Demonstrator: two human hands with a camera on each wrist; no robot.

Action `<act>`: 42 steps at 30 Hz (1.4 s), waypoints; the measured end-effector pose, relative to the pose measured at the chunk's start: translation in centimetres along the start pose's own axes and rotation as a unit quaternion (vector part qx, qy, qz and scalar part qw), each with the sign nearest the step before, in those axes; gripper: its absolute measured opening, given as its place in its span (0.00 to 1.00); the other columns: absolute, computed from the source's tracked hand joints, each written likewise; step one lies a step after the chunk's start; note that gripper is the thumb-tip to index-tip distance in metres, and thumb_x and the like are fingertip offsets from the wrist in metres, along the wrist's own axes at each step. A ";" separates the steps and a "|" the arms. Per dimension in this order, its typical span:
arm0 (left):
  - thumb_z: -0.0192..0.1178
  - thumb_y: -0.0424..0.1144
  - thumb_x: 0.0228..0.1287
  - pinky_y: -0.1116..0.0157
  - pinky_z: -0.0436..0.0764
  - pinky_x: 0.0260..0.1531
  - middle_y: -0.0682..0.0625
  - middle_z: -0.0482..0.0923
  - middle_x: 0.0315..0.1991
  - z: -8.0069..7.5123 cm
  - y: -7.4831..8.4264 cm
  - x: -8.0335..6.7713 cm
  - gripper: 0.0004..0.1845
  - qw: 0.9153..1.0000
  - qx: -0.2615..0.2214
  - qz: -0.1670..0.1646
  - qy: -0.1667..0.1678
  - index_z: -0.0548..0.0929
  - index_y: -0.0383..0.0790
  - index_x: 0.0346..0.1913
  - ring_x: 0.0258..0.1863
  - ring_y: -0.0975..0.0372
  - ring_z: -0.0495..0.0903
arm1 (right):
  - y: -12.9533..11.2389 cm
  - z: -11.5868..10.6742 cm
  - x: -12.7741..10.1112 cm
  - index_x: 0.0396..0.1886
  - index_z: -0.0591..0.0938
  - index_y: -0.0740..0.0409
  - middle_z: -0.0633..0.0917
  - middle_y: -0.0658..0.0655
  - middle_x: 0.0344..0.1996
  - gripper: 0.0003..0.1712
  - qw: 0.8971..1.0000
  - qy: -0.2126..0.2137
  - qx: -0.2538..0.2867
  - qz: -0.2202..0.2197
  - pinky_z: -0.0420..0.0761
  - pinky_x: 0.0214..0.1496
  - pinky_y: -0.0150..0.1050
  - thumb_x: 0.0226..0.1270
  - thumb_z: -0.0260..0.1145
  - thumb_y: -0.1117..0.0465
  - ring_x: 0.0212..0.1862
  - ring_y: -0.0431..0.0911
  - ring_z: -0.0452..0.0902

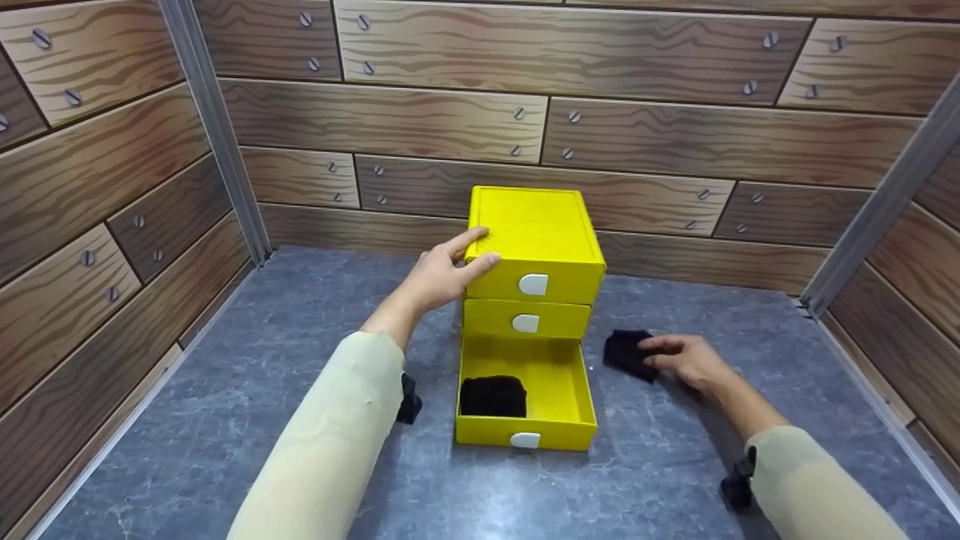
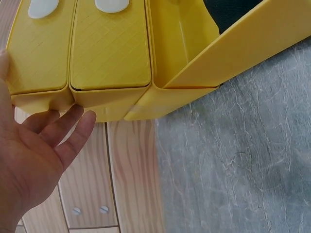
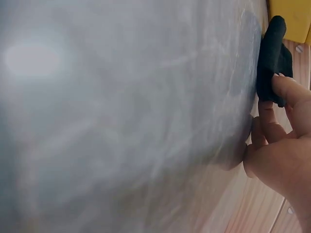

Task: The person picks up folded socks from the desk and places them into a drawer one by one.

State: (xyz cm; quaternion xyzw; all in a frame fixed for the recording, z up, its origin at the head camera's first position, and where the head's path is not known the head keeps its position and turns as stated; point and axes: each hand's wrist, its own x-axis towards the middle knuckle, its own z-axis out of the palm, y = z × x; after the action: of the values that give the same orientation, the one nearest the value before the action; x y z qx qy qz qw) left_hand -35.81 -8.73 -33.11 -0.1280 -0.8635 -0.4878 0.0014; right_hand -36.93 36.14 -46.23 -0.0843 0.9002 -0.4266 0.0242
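The drawer chest [image 1: 534,247] looks like yellow plastic, its faces finely cross-hatched, with smooth white handles [image 1: 533,284]. Both black pieces [image 1: 627,352] [image 1: 493,395] look like soft matt cloth. The desk [image 1: 300,390] has a grey marbled stone look; the walls [image 1: 450,112] are wood-grain print.

Cloth [image 1: 628,352] right of drawer unit [image 1: 534,247] (another, seemingly, inside).

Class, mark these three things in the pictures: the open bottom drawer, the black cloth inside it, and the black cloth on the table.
Bottom drawer [image 1: 559,431], head view: its front wall.
Cloth in drawer [image 1: 493,396], head view: its middle.
Cloth on table [image 1: 624,351], head view: the part left of the right hand's fingers.
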 end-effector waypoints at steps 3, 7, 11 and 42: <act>0.61 0.69 0.72 0.54 0.77 0.66 0.46 0.67 0.79 0.0 0.0 0.0 0.40 1.000 0.005 0.000 0.000 0.65 0.68 0.83 0.74 0.55 0.71 | -0.4 0.1 -0.8 0.62 0.87 0.65 0.85 0.67 0.60 0.24 1.000 -0.004 -0.002 0.001 0.74 0.51 0.29 0.70 0.76 0.59 0.61 0.55 0.77; 0.60 0.69 0.72 0.54 0.76 0.67 0.47 0.66 0.80 0.0 0.0 -0.1 0.40 1.000 0.005 0.004 0.000 0.64 0.68 0.83 0.75 0.54 0.70 | -1.2 -0.3 -1.8 0.63 0.86 0.64 0.86 0.67 0.60 0.26 1.000 -0.006 0.022 0.002 0.77 0.49 0.29 0.70 0.77 0.58 0.52 0.47 0.83; 0.60 0.68 0.73 0.54 0.77 0.66 0.48 0.66 0.80 -0.1 0.1 -0.2 0.40 1.000 0.006 0.007 -0.001 0.64 0.67 0.83 0.75 0.54 0.70 | -2.2 -0.9 -2.8 0.65 0.84 0.66 0.85 0.69 0.59 0.27 0.998 -0.019 0.066 0.001 0.82 0.42 0.32 0.70 0.76 0.59 0.41 0.39 0.84; 0.60 0.69 0.72 0.54 0.76 0.67 0.47 0.65 0.80 -0.2 0.0 -0.1 0.40 1.000 0.004 0.005 -0.003 0.63 0.68 0.83 0.75 0.54 0.69 | -11.7 2.3 -7.4 0.62 0.88 0.59 0.85 0.64 0.60 0.22 0.986 -0.132 0.056 -0.085 0.85 0.50 0.35 0.72 0.76 0.58 0.49 0.45 0.84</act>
State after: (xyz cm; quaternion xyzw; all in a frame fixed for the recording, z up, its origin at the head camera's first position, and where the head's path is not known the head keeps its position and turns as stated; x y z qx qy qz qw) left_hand -35.75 -8.91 -33.06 -0.1333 -0.8649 -0.4839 0.0016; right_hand -27.89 28.37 -38.83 -0.2148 0.8533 -0.4620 0.1107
